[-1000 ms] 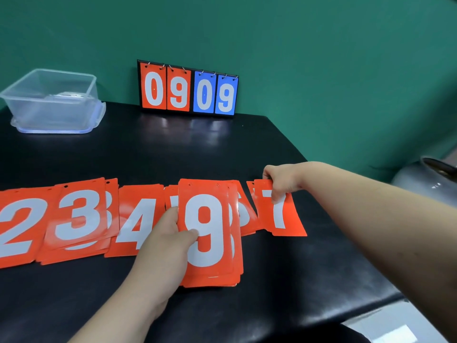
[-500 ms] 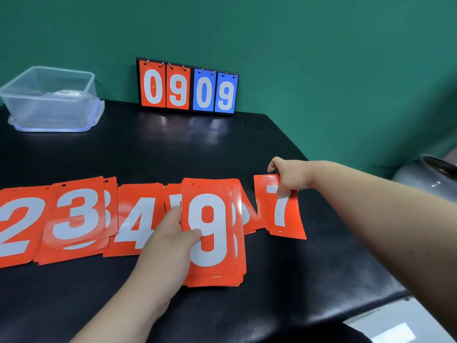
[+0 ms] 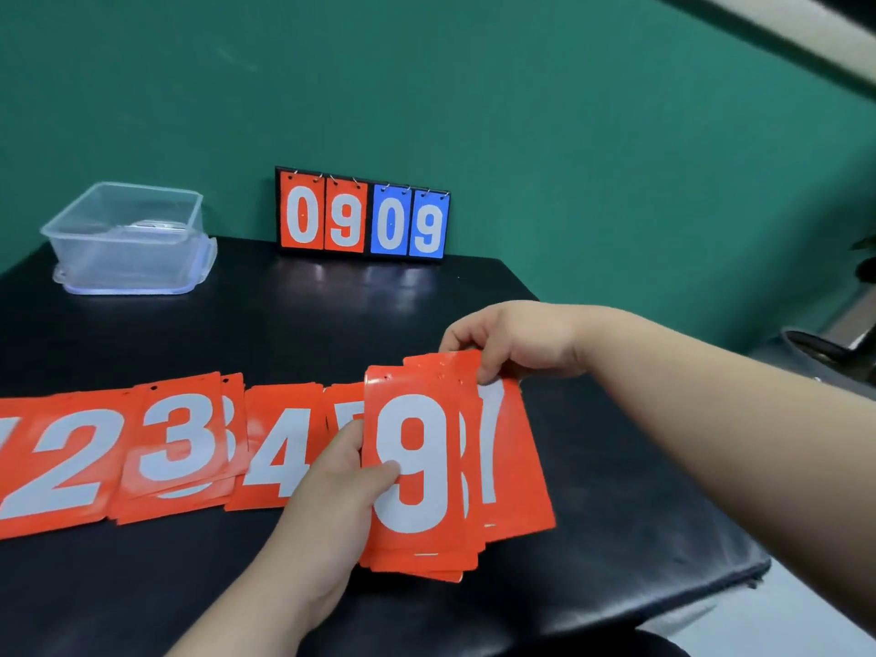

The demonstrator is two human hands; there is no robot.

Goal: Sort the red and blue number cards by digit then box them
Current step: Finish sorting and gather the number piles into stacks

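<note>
Red number cards (image 3: 417,471) form a stack with a 9 on top, nearest the viewer. The left hand (image 3: 327,509) grips the stack's left edge, thumb laid across the 9; whether the lower edge rests on the black table (image 3: 332,315) cannot be told. Just beyond, the right hand (image 3: 516,343) pinches the top edge of the 7 card (image 3: 516,467), which overlaps the stack's right side, an 8 showing between. Judgement: the 7 is the card being sorted. To do it well, the left thumb should press firmly so the 9 and 8 do not slide, and the 7 should be lifted clear before it goes sideways. Leftward lie overlapping piles: 5 pile (image 3: 346,410), 4 pile (image 3: 279,443), 3 pile (image 3: 180,443), 2 pile (image 3: 52,462); squaring them would ease boxing. Farthest stand the clear box (image 3: 128,239) and the scoreboard (image 3: 362,215), which shows 0 9 in red and 0 9 in blue.
</note>
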